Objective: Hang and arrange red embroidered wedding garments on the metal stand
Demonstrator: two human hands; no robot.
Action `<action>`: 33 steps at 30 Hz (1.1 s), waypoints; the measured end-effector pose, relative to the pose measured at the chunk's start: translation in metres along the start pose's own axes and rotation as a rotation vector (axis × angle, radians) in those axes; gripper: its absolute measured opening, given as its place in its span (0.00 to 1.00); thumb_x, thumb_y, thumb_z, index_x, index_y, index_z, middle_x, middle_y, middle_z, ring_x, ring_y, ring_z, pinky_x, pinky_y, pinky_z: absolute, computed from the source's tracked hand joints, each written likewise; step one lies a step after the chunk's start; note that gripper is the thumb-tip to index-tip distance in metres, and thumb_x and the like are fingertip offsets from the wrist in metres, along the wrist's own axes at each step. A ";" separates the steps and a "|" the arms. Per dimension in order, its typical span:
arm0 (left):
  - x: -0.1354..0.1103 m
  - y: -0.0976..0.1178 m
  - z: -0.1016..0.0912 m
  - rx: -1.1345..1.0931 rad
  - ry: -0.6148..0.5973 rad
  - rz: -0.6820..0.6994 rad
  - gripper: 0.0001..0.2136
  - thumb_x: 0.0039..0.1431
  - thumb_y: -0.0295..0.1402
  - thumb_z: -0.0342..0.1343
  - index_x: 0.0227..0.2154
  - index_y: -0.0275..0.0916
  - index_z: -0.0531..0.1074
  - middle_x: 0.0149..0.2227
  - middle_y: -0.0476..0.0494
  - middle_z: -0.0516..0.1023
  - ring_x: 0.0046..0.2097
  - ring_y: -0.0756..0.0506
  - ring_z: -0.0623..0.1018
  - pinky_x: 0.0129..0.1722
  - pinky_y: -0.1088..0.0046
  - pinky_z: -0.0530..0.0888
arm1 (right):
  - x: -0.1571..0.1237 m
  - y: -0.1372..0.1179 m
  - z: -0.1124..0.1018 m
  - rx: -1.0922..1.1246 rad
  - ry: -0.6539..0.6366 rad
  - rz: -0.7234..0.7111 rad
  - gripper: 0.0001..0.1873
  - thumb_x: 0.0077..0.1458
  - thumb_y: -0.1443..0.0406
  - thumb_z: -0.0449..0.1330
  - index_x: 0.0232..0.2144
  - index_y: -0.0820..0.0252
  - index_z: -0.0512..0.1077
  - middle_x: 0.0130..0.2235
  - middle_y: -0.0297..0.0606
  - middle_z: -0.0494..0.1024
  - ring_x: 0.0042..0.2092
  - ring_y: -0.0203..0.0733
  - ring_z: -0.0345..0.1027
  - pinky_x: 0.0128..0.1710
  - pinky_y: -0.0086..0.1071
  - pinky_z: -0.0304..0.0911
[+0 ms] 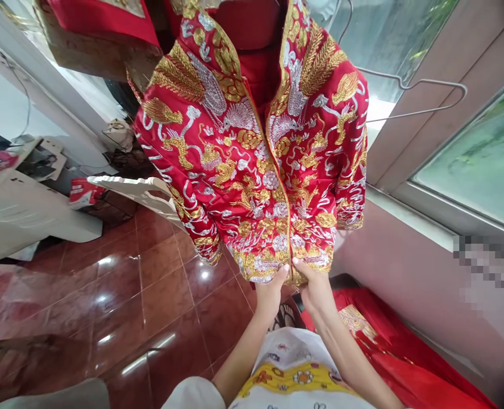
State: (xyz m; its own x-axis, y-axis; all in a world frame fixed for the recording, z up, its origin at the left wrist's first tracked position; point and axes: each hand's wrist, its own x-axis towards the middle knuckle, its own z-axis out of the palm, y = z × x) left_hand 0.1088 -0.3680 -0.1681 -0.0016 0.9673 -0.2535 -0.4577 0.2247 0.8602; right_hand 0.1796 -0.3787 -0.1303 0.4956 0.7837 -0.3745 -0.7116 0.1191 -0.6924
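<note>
A red jacket [252,165] covered in gold and silver embroidery hangs upright in front of me, its collar at the top of the view. My left hand [271,287] pinches the bottom hem just left of the front opening, thumb on the outer side. On the other side of that opening, my right hand [313,281] grips the hem in the same way. The two front edges meet closely near the hem and spread apart toward the collar. My fingers behind the cloth are hidden.
Wire hangers [430,82] stick out at the right by the window [477,153]. Red embroidered cloth [388,346] lies low at the right. A pale carved panel [138,193] stands left of the jacket, over a glossy tiled floor [166,295]. A white plastic piece [38,204] is farther left.
</note>
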 end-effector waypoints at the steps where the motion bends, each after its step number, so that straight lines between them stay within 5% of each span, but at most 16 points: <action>1: 0.000 0.001 0.000 -0.024 -0.006 -0.022 0.27 0.42 0.33 0.66 0.48 0.41 0.69 0.48 0.42 0.75 0.53 0.41 0.72 0.54 0.64 0.68 | 0.002 0.001 0.000 -0.004 -0.012 0.015 0.29 0.33 0.68 0.69 0.43 0.58 0.72 0.38 0.37 0.78 0.41 0.44 0.72 0.43 0.38 0.68; 6: 0.003 0.010 0.000 -0.114 -0.073 -0.191 0.29 0.41 0.33 0.67 0.49 0.42 0.68 0.52 0.42 0.73 0.54 0.40 0.71 0.55 0.62 0.67 | 0.016 0.004 -0.020 -0.153 -0.104 0.089 0.26 0.37 0.61 0.69 0.42 0.59 0.72 0.39 0.38 0.78 0.39 0.43 0.72 0.36 0.33 0.68; 8: 0.006 0.011 -0.003 -0.104 -0.092 -0.214 0.28 0.40 0.32 0.67 0.49 0.41 0.68 0.52 0.41 0.73 0.54 0.40 0.71 0.55 0.61 0.67 | 0.018 0.004 -0.037 -0.361 -0.151 0.223 0.22 0.44 0.51 0.63 0.35 0.62 0.74 0.33 0.41 0.78 0.32 0.41 0.72 0.28 0.31 0.66; 11: 0.012 0.007 -0.008 -0.097 -0.094 -0.217 0.28 0.41 0.32 0.67 0.49 0.39 0.69 0.50 0.40 0.73 0.53 0.40 0.72 0.54 0.60 0.66 | 0.016 0.000 -0.060 -0.802 -0.207 0.372 0.33 0.50 0.41 0.49 0.20 0.65 0.71 0.19 0.43 0.73 0.20 0.38 0.65 0.19 0.29 0.57; 16: 0.015 -0.001 -0.012 -0.123 -0.088 -0.250 0.27 0.40 0.31 0.67 0.48 0.39 0.70 0.46 0.41 0.76 0.51 0.40 0.73 0.52 0.62 0.68 | 0.011 -0.006 -0.055 -1.048 -0.194 -0.078 0.26 0.49 0.45 0.54 0.20 0.62 0.67 0.19 0.36 0.69 0.22 0.34 0.60 0.23 0.28 0.56; 20: 0.015 -0.004 -0.013 -0.103 -0.079 -0.265 0.26 0.40 0.32 0.66 0.46 0.38 0.70 0.41 0.41 0.78 0.47 0.41 0.76 0.50 0.62 0.69 | 0.017 0.000 -0.036 -1.180 -0.304 -0.156 0.20 0.51 0.52 0.54 0.19 0.61 0.66 0.21 0.36 0.69 0.24 0.35 0.60 0.26 0.29 0.55; 24: 0.017 -0.006 -0.018 -0.053 -0.080 -0.245 0.23 0.42 0.33 0.65 0.45 0.38 0.71 0.40 0.42 0.78 0.45 0.42 0.76 0.50 0.63 0.70 | 0.025 0.006 -0.034 -1.059 -0.295 -0.047 0.17 0.46 0.54 0.57 0.18 0.61 0.64 0.18 0.33 0.66 0.21 0.32 0.55 0.21 0.27 0.50; 29: 0.019 -0.029 -0.027 0.054 -0.046 -0.136 0.19 0.40 0.30 0.66 0.39 0.37 0.73 0.40 0.42 0.78 0.46 0.43 0.76 0.49 0.66 0.69 | 0.036 0.006 -0.041 -0.626 -0.306 0.438 0.14 0.40 0.59 0.57 0.15 0.59 0.57 0.12 0.23 0.50 0.15 0.25 0.36 0.14 0.24 0.34; 33: 0.033 -0.069 -0.032 0.080 0.031 -0.112 0.15 0.38 0.31 0.66 0.32 0.36 0.74 0.35 0.43 0.78 0.41 0.44 0.77 0.46 0.67 0.71 | 0.054 0.022 -0.045 -0.609 -0.224 0.454 0.10 0.40 0.63 0.54 0.14 0.60 0.59 0.10 0.22 0.48 0.14 0.23 0.35 0.13 0.23 0.31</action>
State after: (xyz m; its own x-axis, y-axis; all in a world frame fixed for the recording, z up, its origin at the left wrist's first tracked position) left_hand 0.1120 -0.3558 -0.2499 0.0172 0.9318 -0.3626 -0.3838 0.3411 0.8581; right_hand 0.2131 -0.3614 -0.1939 0.0641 0.7877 -0.6128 -0.3899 -0.5454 -0.7419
